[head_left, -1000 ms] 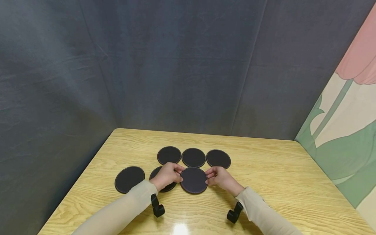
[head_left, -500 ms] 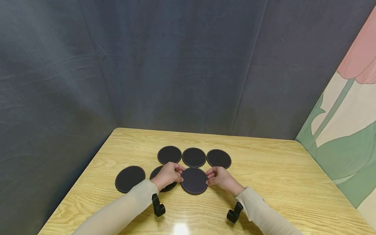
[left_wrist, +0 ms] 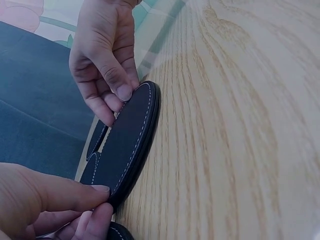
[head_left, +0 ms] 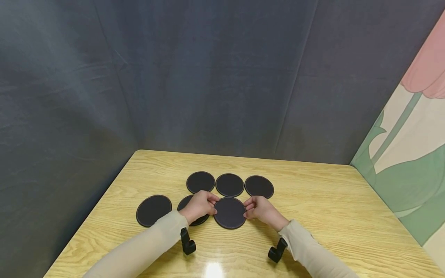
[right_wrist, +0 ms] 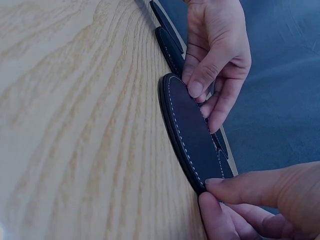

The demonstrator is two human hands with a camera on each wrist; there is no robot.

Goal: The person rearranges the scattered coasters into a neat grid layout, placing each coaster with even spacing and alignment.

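A round black coaster with pale stitching (head_left: pixel 229 212) lies on the wooden table (head_left: pixel 330 216), held from both sides. My left hand (head_left: pixel 213 204) pinches its left edge between thumb and fingers, and my right hand (head_left: pixel 246 209) pinches its right edge. The left wrist view shows the coaster (left_wrist: pixel 127 150) low over the wood, my left hand (left_wrist: pixel 102 200) pinching the near rim and my right hand (left_wrist: pixel 117 95) the far rim. From the right wrist the coaster (right_wrist: pixel 192 135) is edge-on, pinched by my right hand (right_wrist: pixel 210 192) near and my left hand (right_wrist: pixel 200 92) far.
Three black coasters (head_left: pixel 229 185) form a row just behind my hands. Another coaster (head_left: pixel 153 210) lies at the left, and one (head_left: pixel 198 221) is partly hidden under my left hand. A dark curtain (head_left: pixel 208 77) backs the table. A floral panel (head_left: pixel 410 146) stands at the right.
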